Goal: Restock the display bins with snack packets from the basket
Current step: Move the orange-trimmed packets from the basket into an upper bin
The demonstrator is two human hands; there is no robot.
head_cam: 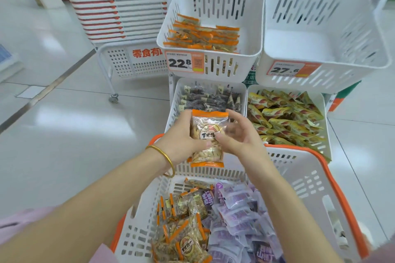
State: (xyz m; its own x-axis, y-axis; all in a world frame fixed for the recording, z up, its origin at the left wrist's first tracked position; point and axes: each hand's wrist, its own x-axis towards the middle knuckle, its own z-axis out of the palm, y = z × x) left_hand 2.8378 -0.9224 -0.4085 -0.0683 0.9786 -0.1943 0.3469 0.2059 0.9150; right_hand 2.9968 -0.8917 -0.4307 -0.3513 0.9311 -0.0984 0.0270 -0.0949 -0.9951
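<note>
My left hand (pixel 181 141) grips an orange-edged clear snack packet (pixel 208 132) upright above the basket's far rim. My right hand (pixel 239 134) is beside the packet, fingers spread, its fingertips touching the packet's front. The white basket with an orange rim (pixel 320 179) sits just below, holding more orange-edged packets (pixel 183 235) on the left and purple packets (pixel 241 220) on the right. The upper left display bin (pixel 252 17) holds a layer of the same orange-edged packets (pixel 203 36). The upper right bin (pixel 320 28) has nothing in it.
Below them, the lower left bin (pixel 177 100) holds dark packets and the lower right bin (pixel 322 113) holds yellow packets. Price tags 22.8 (pixel 184 63) and 27.6 (pixel 292 69) hang on the upper bins. A wheeled cart (pixel 111 64) with stacked trays stands on the left.
</note>
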